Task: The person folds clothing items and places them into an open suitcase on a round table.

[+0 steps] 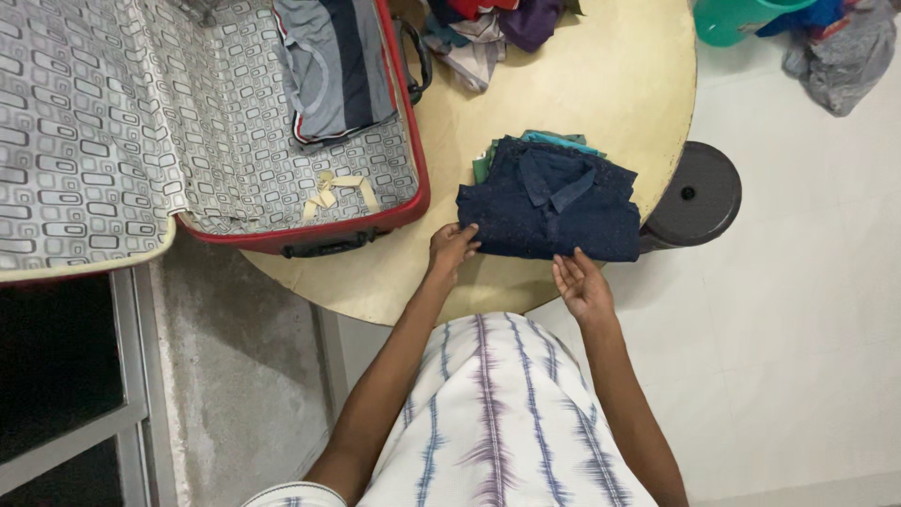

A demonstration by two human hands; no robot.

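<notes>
Navy cloth, soft and limp, makes up the folded shirt [549,208] lying on the round surface [601,84] just ahead of both hands; it looks light, and would likely sag unless lifted by its near edge with support beneath. Left hand [451,249] curls its fingers onto the shirt's near left corner, pinching the fold. Right hand [582,284] is spread open, palm up, fingertips just touching the near edge, gripping nothing. Under the shirt, farther from the hands, green and teal folded clothes [526,145] peek out. Left of the left hand, an open red suitcase [413,188] with patterned lining holds a folded grey striped garment [333,66]. Beyond it sits a loose heap of clothes [488,28]
</notes>
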